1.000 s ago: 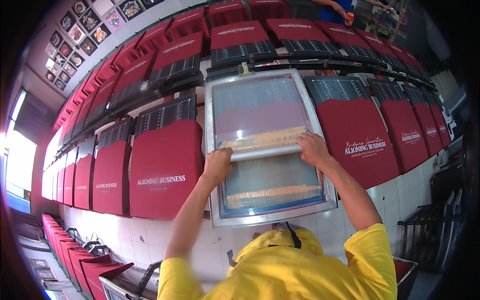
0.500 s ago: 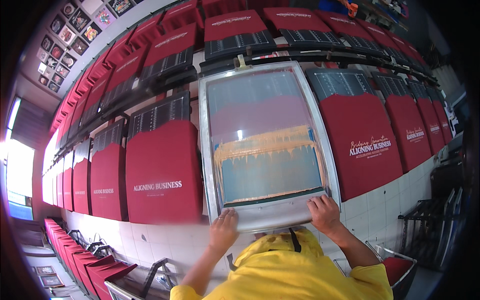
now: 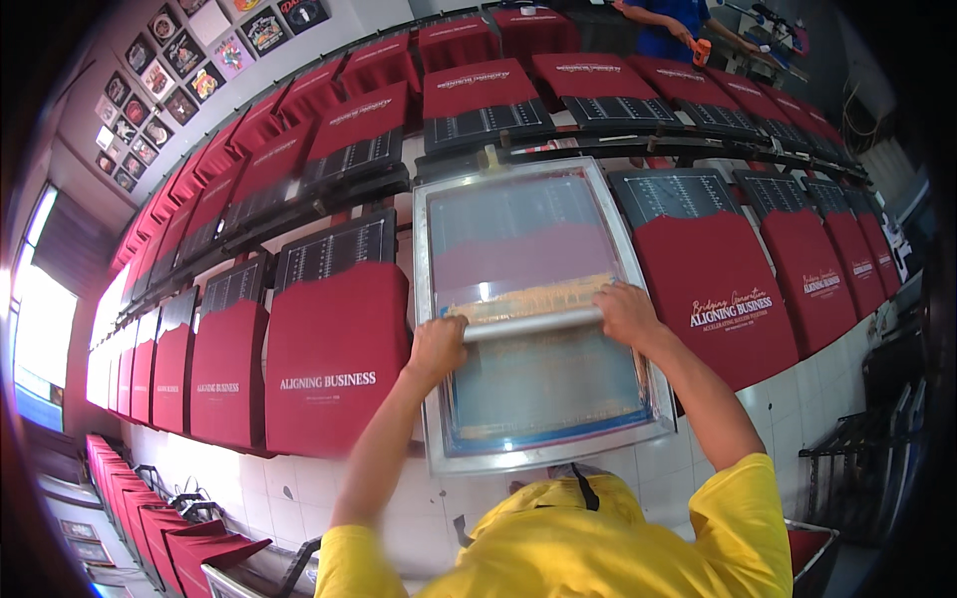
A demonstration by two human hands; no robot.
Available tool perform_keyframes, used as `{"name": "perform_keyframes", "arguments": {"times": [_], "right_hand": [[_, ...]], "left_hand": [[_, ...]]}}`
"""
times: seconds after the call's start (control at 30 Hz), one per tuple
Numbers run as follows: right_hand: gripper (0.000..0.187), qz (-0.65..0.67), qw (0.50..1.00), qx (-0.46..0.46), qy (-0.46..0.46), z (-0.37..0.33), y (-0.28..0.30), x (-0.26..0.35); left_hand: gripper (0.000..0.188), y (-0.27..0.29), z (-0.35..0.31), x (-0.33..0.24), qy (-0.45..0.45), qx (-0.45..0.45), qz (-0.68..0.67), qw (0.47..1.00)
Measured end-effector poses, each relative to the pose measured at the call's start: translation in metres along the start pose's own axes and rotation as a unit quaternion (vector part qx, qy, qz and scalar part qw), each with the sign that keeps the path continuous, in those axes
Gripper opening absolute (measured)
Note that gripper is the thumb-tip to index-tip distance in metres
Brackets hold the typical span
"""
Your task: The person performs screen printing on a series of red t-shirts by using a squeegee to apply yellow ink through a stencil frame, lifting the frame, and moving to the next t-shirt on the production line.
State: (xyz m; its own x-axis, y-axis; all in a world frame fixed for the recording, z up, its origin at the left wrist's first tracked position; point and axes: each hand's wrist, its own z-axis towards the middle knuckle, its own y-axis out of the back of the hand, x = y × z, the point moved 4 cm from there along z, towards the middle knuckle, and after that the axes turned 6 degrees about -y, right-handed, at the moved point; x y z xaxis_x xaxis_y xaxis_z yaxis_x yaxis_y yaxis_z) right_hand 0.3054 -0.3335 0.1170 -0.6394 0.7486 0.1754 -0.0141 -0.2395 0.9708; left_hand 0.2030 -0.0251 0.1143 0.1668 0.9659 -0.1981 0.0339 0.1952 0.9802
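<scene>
A silver-framed printing screen (image 3: 423, 269) lies over one of the boards in the near row. My left hand (image 3: 439, 345) is closed around the left end of a pale, bar-shaped squeegee (image 3: 533, 324). At its right end my right hand (image 3: 628, 314) grips the same bar. The squeegee lies crosswise at about mid-screen. Just beyond it runs a ragged band of gold-orange ink (image 3: 548, 295). Nearer me, the mesh (image 3: 548, 384) looks blue-grey with thin ink traces. Dark red fabric shows through the far part of the screen.
Dark red shirts on black boards stand on both sides, such as a left one (image 3: 334, 339) with white print and a right one (image 3: 713, 289) with gold and white print. Another row runs behind. A person in blue (image 3: 666, 18) holds an orange tool (image 3: 701, 52) at the far right.
Both hands have pushed the squeegee away from me, from the screen's near end to its middle. My arms reach further forward. The whole view has shifted, showing more of the far side.
</scene>
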Motion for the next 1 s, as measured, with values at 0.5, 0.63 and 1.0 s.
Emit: {"name": "perform_keyframes", "arguments": {"times": [0.5, 0.63, 1.0], "right_hand": [[0.034, -0.029, 0.995, -0.089, 0.017, -0.202, -0.003, 0.078], [0.058, -0.034, 0.999, -0.013, 0.002, -0.218, -0.007, 0.087], [0.06, 0.247, 0.928, -0.265, 0.083, -0.176, 0.229, 0.171]], "left_hand": [[0.037, -0.033, -0.184, -0.099, -0.048, -0.119, -0.027, 0.991], [0.049, -0.043, -0.202, -0.113, -0.039, -0.098, -0.033, 0.994], [0.067, -0.033, -0.224, -0.116, -0.043, -0.068, -0.068, 0.995]]}}
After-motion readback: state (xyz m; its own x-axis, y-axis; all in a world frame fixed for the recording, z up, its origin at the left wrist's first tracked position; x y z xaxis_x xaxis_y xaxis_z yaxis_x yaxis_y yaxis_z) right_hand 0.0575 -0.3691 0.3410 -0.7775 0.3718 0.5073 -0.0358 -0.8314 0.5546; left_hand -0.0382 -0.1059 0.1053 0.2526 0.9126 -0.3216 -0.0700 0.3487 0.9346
